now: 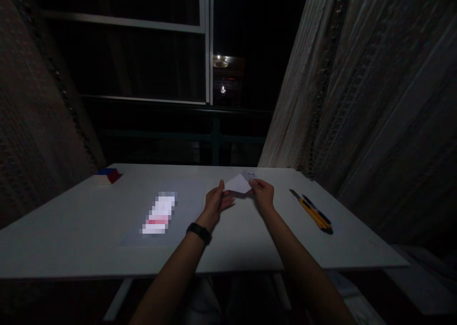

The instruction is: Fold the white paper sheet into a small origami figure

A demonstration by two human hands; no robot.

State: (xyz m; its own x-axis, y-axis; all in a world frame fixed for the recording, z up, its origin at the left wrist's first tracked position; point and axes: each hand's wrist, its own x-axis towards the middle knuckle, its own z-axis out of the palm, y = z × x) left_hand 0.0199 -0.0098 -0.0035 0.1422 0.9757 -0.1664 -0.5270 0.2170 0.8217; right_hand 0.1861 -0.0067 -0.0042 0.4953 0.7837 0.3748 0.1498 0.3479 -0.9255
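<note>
A small piece of folded white paper (237,184) is stretched between my two hands, a little above the white table. My left hand (215,199), with a black band on its wrist, pinches the paper's left corner between thumb and fingers. At the opposite corner, my right hand (262,192) grips the paper with its thumb on top. Dark printed marks show on the paper's far side near the right fingertips. How the paper is folded underneath is hidden.
On the white table (246,249) a lit, blurred-out phone (159,214) lies on a pale sheet (191,196) at left. A colour cube (107,175) sits far left. A yellow utility knife (313,214) and a dark pen (316,208) lie at right. Curtains (357,77) flank a dark window.
</note>
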